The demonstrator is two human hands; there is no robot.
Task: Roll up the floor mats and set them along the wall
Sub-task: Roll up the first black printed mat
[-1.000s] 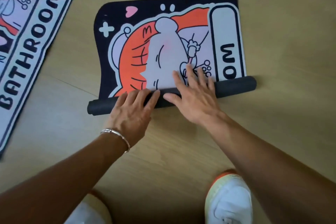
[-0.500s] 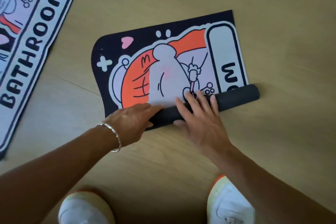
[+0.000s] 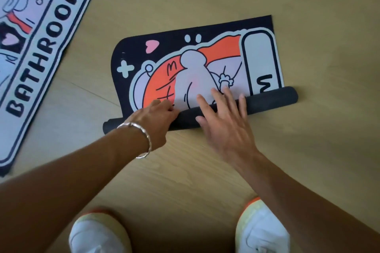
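A floor mat lies on the wooden floor, partly rolled. Its black roll (image 3: pixel 269 99) runs from lower left to right, and the flat printed part (image 3: pixel 191 68) with an orange and lilac cartoon stretches away from me. My left hand (image 3: pixel 156 118), with a silver bracelet at the wrist, sits on the roll's left half, fingers curled over its far side. My right hand (image 3: pixel 223 117) presses on the middle of the roll with straight, spread fingers reaching onto the print. A second mat (image 3: pixel 41 47) reading BATHROOM lies flat at the left.
My two white shoes with orange trim, the left shoe (image 3: pixel 98 232) and the right shoe (image 3: pixel 263 230), stand on the floor just behind the roll. Bare wooden floor (image 3: pixel 318 150) lies to the right and beyond the mat. No wall is in view.
The roll has travelled further up the mat, covering more of the lettering. My left hand's fingers went from flat to curled over the roll; my right hand stayed flat on it.
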